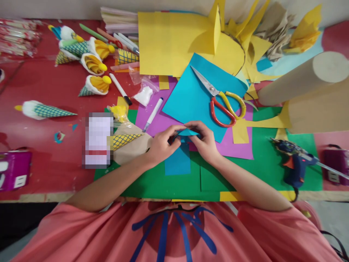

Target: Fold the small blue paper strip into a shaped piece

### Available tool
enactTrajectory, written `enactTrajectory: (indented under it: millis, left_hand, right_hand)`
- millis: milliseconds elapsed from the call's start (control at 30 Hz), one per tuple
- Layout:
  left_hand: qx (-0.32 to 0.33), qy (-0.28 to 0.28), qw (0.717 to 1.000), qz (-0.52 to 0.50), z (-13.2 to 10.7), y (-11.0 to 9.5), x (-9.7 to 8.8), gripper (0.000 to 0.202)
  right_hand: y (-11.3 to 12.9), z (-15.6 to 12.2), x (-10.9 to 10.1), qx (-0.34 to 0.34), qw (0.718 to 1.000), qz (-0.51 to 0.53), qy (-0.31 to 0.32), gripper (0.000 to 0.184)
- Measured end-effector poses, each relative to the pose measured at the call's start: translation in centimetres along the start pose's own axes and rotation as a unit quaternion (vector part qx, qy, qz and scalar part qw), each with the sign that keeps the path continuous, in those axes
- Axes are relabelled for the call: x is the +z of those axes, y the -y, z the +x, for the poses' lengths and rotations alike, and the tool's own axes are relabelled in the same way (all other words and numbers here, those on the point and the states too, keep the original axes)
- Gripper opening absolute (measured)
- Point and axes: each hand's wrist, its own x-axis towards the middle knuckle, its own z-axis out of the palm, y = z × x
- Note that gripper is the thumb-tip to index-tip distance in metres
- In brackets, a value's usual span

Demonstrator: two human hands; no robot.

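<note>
**Small blue paper piece pinched between both hands**

The small blue paper piece [188, 133] is off the tabletop [54, 140], held near the middle of the scene, above the near part of the work area. Its visible part is a shallow, folded-looking peak, with the long axis running left to right between the hands and the raised edge facing far. Its ends are hidden by fingers, so its full outline cannot be told.

The left hand [165, 142] has its grip closed on the piece's left end, thumb on the near side; the right hand [204, 141] pinches the right end.

Just nearer lies a blue rectangle [177, 162] on a green sheet [226, 174], its far edge hidden by the hands. Beyond, red-and-yellow-handled scissors [213, 90] rest on a large blue sheet [181, 92], blades pointing far left. A capped marker [154, 112] slants to the left, and a yellow patterned cone [127, 141] lies beside the left wrist. A glue gun [297, 169] sits well right.
</note>
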Motion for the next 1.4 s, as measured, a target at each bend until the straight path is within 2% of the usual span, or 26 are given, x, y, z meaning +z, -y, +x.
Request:
enactTrajectory:
  millis: [433, 533, 733, 867, 1067, 1267, 1400]
  left_hand:
    - [0.015, 0.057, 0.998, -0.011, 0.02, -0.03, 0.02, 0.035]
    - [0.041, 0.058, 0.997, -0.018, 0.06, 0.06, -0.01, 0.036]
    - [0.089, 0.037, 0.995, -0.012, 0.08, 0.23, -0.13, 0.042]
    - [0.066, 0.039, 0.997, 0.006, -0.03, 0.21, -0.28, 0.043]
    - [0.082, -0.004, 0.997, 0.002, -0.15, 0.14, -0.23, 0.036]
    - [0.010, 0.009, 0.998, -0.058, -0.32, 0.09, 0.00, 0.033]
    - [0.001, -0.005, 0.997, -0.072, -0.26, 0.24, 0.00, 0.031]
  right_hand:
    - [0.28, -0.15, 0.24, 0.018, 0.999, 0.029, -0.041, 0.031]
    - [0.36, -0.22, 0.24, 0.016, 0.999, 0.030, -0.032, 0.036]
    - [0.16, -0.22, 0.17, 0.013, 0.999, 0.040, -0.031, 0.032]
    - [0.07, -0.18, 0.10, 0.023, 0.998, 0.049, -0.027, 0.036]
    - [0.40, -0.15, 0.16, 0.007, 0.998, 0.052, 0.028, 0.040]
    - [0.31, -0.12, 0.12, 0.027, 0.999, 0.048, 0.005, 0.036]
    - [0.28, -0.11, 0.12, 0.014, 1.000, 0.018, 0.007, 0.035]
